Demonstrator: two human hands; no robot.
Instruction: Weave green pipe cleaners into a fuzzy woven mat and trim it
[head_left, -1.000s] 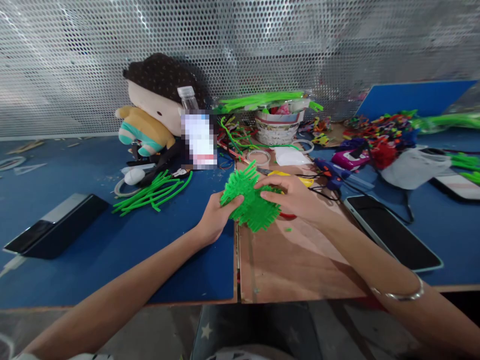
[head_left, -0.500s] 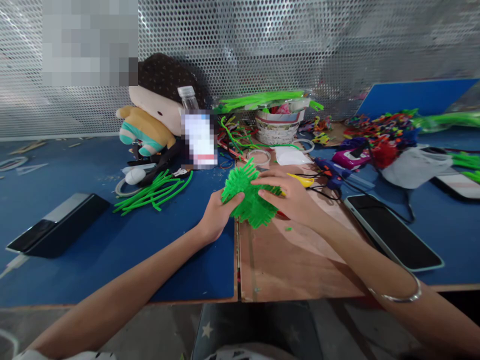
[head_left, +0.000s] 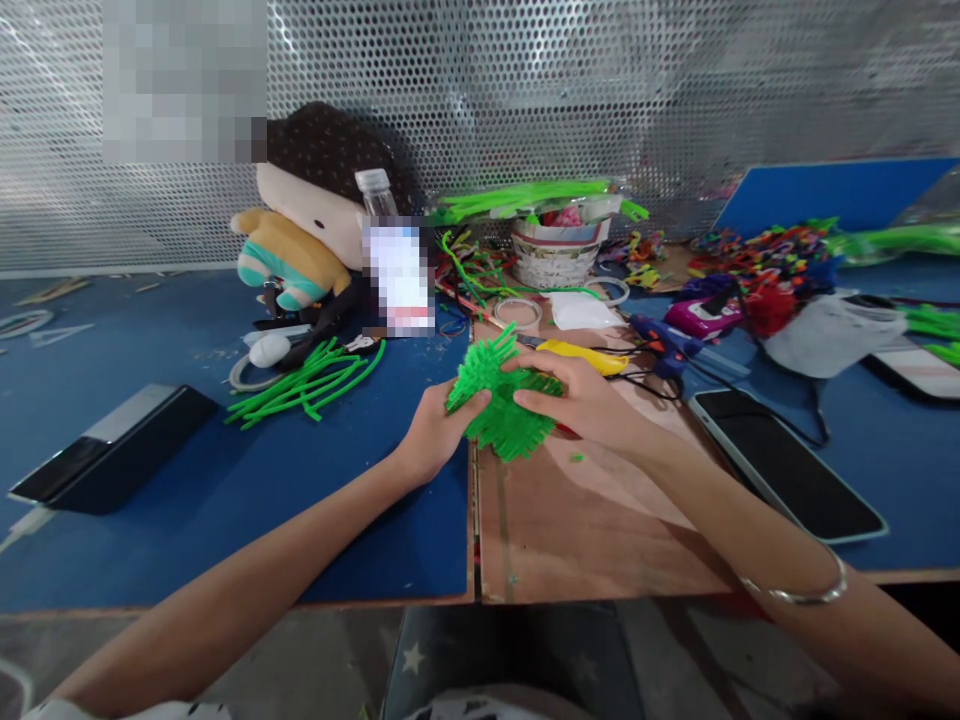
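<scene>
A bristly bright green bundle of pipe cleaners (head_left: 504, 420) is held above the seam between the blue and brown table halves. My left hand (head_left: 439, 425) grips its left side, with the thumb lying across the front. On its right side, my right hand (head_left: 574, 400) has its thumb and fingers closed on the bundle. The far fingers of both hands are hidden behind the green stems. Left of my hands, several loose green pipe cleaners (head_left: 307, 385) lie on the blue surface. Just beyond my right hand is a yellow object (head_left: 589, 357).
A phone (head_left: 787, 460) lies at right, near a blue glue gun (head_left: 664, 340). At left stands a dark box-shaped device (head_left: 120, 450). Along the back are a plush doll (head_left: 300, 245), a blurred upright screen (head_left: 401, 275), a woven basket (head_left: 559, 255) and a colourful pile (head_left: 780, 260).
My right fingers have shifted slightly left and down on the green bundle, which has turned a little. More of the yellow object shows. Both hands keep their hold.
</scene>
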